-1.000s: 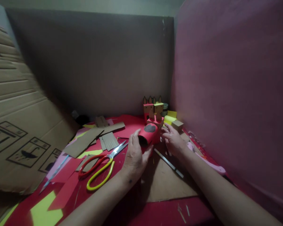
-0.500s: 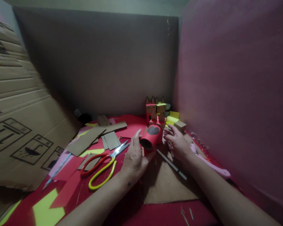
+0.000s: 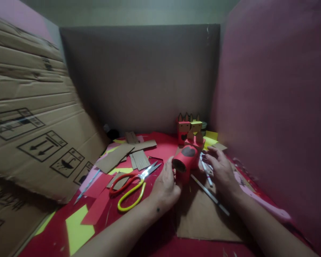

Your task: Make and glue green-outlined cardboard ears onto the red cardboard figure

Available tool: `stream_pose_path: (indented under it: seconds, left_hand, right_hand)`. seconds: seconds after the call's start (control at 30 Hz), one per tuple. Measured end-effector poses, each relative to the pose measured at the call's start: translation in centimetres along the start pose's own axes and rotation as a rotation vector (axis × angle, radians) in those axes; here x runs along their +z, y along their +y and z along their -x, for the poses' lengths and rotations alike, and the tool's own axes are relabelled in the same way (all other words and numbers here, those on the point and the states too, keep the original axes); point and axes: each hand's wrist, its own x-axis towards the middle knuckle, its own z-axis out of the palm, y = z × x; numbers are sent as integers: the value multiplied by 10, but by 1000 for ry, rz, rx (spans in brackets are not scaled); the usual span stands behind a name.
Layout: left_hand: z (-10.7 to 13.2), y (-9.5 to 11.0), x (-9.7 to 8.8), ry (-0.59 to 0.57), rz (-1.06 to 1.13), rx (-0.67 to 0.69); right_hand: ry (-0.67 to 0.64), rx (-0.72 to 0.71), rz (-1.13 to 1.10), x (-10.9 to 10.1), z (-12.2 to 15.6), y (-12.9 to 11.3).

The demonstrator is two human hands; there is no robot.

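A red paper-covered tube (image 3: pixel 186 160) with a dark heart shape on top lies on its side in the middle of the work surface. My left hand (image 3: pixel 166 185) holds its open near end, fingers curled around it. My right hand (image 3: pixel 221 168) rests just right of the tube, fingers bent over a thin white pen (image 3: pixel 205 168); whether they grip it is unclear. A second pen (image 3: pixel 210 194) lies on the brown cardboard sheet (image 3: pixel 203 217) below.
Red-and-yellow scissors (image 3: pixel 135 182) lie left of my left hand. Cardboard strips (image 3: pixel 128 153) and red and yellow paper scraps (image 3: pixel 77 230) cover the left side. Small box figures with ears (image 3: pixel 189 127) stand at the back. Cardboard walls (image 3: pixel 37 117) enclose the space.
The view has shifted, so everything sits further right in frame. My right hand has dropped from the tube's far end onto the pen beside it. My left hand stays on the tube.
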Motion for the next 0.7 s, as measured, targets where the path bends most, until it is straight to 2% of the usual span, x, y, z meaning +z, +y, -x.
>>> stream_pose_path:
  seconds: [0.13,0.23,0.37,0.5,0.6,0.7]
  left_hand:
    - [3,-3,2,-25,-48,-22]
    - [3,-7,-1,-65,-121,-56]
    - [-4,-14,-17,-144,-252,-132]
    - [-17,-24,-52,-158,-387,-217]
    - [-33,-38,-90,-114,-485,-284]
    - [-56,-63,-134,-48,-574,-375]
  right_hand:
    - [39,12,71,1,2,-3]
    - [130,-13,136,-2,4,-8]
    - [249,-96,243,-6,9,-19]
    - [259,-130,323,-4,15,-26]
    - [260,-105,384,-4,17,-29]
    - [274,-79,431,-3,21,-30]
